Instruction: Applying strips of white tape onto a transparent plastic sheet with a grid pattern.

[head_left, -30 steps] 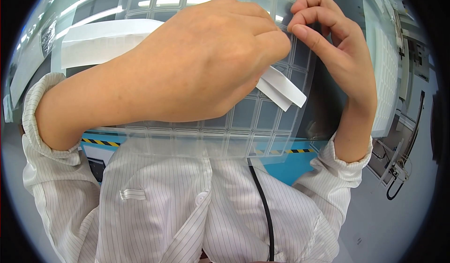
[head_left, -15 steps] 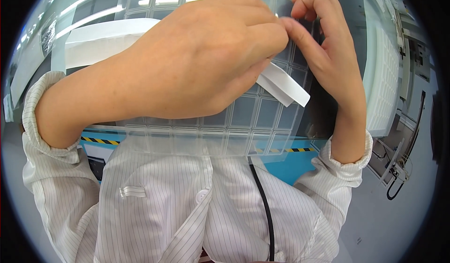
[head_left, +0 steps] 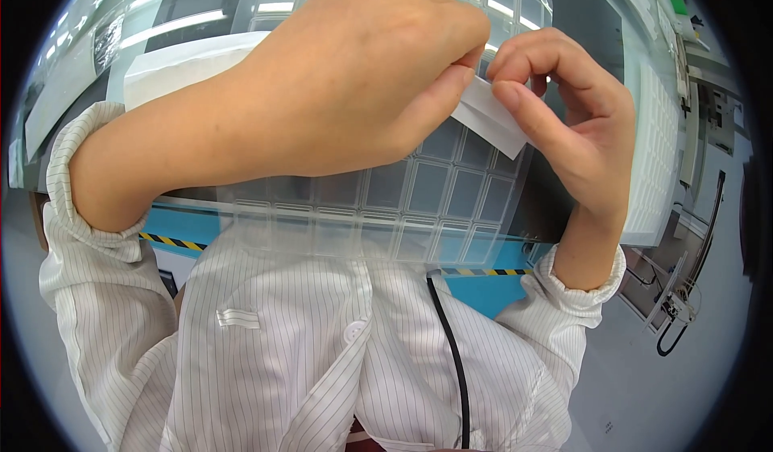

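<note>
My left hand (head_left: 378, 74) is closed in a pinch over a clear plastic tray (head_left: 423, 182) divided into rectangular compartments. A folded white paper strip (head_left: 498, 122) slants out from under its thumb and fingertips, held there. Close on the right, my right hand (head_left: 576, 118) has bent fingers, with thumb and index tips nearly meeting at the strip's upper edge. Whatever lies between those tips is too small to make out. Left of the tray's middle, a wider white paper piece (head_left: 189, 66) runs behind my left wrist; whether it joins the strip is hidden.
Beneath the tray is a dark, glossy work surface (head_left: 543, 198). A white gridded sheet or tray (head_left: 654, 158) stands at its right, and a clear plastic bag (head_left: 68, 90) at the far left. Along the near edge runs blue with black-yellow striped tape (head_left: 173, 241).
My right hand has come down and closed in on the strip. My left hand has shifted slightly up, and the strip's outer end has moved up with it.
</note>
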`<state>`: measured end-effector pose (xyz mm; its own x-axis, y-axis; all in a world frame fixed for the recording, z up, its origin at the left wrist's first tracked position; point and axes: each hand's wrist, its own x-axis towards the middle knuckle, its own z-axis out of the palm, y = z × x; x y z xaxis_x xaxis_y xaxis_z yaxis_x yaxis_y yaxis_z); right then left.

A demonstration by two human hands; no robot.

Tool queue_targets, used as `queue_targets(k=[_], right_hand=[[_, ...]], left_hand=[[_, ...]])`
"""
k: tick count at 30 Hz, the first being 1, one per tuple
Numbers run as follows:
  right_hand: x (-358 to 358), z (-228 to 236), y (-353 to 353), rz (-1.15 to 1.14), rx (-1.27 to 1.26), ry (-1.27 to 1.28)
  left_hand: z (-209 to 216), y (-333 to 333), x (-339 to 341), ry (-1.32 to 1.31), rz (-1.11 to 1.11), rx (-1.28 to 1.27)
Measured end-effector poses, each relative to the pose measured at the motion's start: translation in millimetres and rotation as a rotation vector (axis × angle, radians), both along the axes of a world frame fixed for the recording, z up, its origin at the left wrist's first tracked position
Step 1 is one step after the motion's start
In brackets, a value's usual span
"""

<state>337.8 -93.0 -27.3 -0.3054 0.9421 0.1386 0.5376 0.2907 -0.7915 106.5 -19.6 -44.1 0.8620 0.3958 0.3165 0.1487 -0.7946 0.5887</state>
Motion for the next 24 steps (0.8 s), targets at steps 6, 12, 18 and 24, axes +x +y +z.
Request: queue_targets(k=[6,12,18,24], right_hand=[[10,-1,6,-0.19,-0.142,0.166],[14,-22,22,-0.209,-0.188,0.052],[10,-32,20,-0.195,-0.199,0.122],[-13,-37,30,-0.384,-0.402,0.143]], left_hand=[[1,-4,1,0.084,-0.003,-0.065],[-26,-14,10,-0.22,-0.021,0.131],[-35,-15,8,-0.198,-0.022,0.122],[-27,-13,-1,-0.016,-0.086,0.114]])
